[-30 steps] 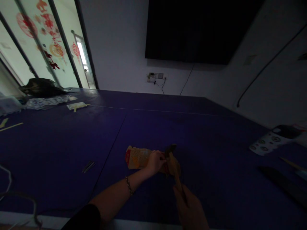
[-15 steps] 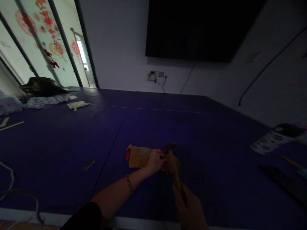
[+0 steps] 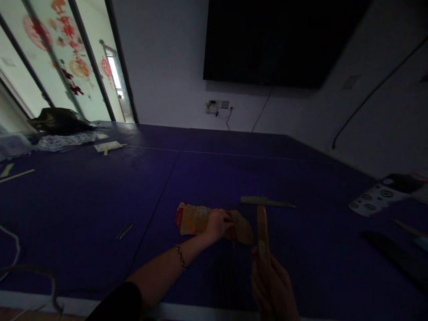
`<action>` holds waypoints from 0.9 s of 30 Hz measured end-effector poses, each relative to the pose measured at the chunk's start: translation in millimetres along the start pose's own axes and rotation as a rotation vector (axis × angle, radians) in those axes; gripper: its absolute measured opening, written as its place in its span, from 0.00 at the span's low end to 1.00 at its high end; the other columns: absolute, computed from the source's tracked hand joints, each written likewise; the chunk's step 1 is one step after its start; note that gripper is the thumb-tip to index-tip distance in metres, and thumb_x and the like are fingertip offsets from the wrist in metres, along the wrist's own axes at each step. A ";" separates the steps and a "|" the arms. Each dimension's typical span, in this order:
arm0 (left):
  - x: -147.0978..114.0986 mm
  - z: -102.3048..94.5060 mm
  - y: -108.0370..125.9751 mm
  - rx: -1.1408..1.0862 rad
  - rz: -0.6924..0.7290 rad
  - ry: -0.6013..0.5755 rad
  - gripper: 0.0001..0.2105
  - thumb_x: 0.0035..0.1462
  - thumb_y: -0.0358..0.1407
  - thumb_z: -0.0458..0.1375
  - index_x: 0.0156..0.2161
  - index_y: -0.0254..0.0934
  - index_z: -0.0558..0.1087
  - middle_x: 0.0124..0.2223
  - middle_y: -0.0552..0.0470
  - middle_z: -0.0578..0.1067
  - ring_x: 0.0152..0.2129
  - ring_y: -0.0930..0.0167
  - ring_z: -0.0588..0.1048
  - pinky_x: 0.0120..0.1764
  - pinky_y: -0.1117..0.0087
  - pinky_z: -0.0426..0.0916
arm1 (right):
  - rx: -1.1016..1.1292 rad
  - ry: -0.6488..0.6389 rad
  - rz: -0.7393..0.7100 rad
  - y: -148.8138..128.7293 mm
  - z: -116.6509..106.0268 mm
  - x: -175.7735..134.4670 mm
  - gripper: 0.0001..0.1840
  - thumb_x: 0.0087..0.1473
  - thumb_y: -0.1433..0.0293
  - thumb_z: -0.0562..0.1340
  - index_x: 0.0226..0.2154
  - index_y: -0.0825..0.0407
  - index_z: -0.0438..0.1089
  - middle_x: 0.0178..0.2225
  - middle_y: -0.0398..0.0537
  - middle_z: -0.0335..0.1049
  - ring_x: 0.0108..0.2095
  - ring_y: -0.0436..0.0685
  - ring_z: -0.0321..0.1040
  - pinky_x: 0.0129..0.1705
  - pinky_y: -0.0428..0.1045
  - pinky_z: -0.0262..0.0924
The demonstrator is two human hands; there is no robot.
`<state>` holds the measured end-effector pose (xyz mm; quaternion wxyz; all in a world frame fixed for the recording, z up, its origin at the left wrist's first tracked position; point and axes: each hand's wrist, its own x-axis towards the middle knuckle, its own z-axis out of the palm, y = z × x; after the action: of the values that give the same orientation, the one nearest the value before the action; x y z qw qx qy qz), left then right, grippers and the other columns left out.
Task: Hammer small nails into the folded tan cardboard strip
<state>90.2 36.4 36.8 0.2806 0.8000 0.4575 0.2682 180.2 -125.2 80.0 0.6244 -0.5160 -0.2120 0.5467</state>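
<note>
My right hand (image 3: pixel 272 281) grips a hammer (image 3: pixel 263 227) by its wooden handle. The long, narrow head points away from me and stands clear of the flat piece. My left hand (image 3: pixel 216 225) rests on a flat tan piece (image 3: pixel 192 219) with red bands, a dotted yellow pattern and a rounded right end. Thumb and fingers are pinched together near the right-hand red band; what lies between them is too small and dark to make out. Several thin, dark, nail-like rods (image 3: pixel 125 230) lie together on the purple surface (image 3: pixel 200 174), left of the piece.
At the right are a white box with round marks (image 3: pixel 377 194) and a long black object (image 3: pixel 394 256). A black bag (image 3: pixel 62 120) and a white packet (image 3: pixel 109 146) lie back left. Cables (image 3: pixel 50 281) curl at the lower left.
The hammer has moved right, away from the tan piece, and its head has turned into side view. My left hand has stayed in place.
</note>
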 end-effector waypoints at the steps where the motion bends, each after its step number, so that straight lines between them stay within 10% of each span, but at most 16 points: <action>1: 0.5 0.2 -0.1 0.003 0.003 -0.005 0.06 0.44 0.34 0.61 0.30 0.38 0.76 0.35 0.52 0.76 0.35 0.70 0.71 0.42 0.69 0.61 | 0.085 -0.038 0.030 1.5 -4.8 5.8 0.22 0.34 0.54 0.66 0.29 0.50 0.65 0.08 0.28 0.51 0.05 0.40 0.43 0.05 0.36 0.41; 9: -2.9 -4.5 7.3 0.083 -0.002 -0.022 0.09 0.45 0.35 0.60 0.35 0.38 0.74 0.40 0.50 0.75 0.38 0.69 0.69 0.43 0.69 0.61 | 0.343 -0.031 0.105 39.5 -47.3 33.9 0.21 0.26 0.58 0.70 0.23 0.50 0.65 0.03 0.26 0.50 0.00 0.41 0.40 0.00 0.36 0.39; 20: -13.8 -21.9 30.1 0.241 -0.106 -0.040 0.32 0.44 0.36 0.61 0.55 0.34 0.57 0.42 0.42 0.74 0.43 0.60 0.68 0.44 0.62 0.60 | 0.236 -0.074 0.113 42.5 -47.8 36.3 0.28 0.26 0.53 0.69 0.15 0.50 0.51 0.04 0.27 0.49 0.02 0.40 0.40 0.03 0.36 0.39; 27: -40.3 -70.6 29.7 0.155 -0.019 -0.030 0.17 0.49 0.35 0.56 0.47 0.37 0.68 0.46 0.48 0.72 0.44 0.67 0.69 0.48 0.68 0.62 | 0.255 -0.012 0.182 40.3 -45.3 34.9 0.29 0.23 0.55 0.70 0.15 0.50 0.51 0.04 0.27 0.49 0.02 0.40 0.40 0.04 0.35 0.37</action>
<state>41.5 2.6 99.8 0.2270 0.8189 0.4802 0.2174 210.0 -117.7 17.2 0.6315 -0.4464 -0.0973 0.6265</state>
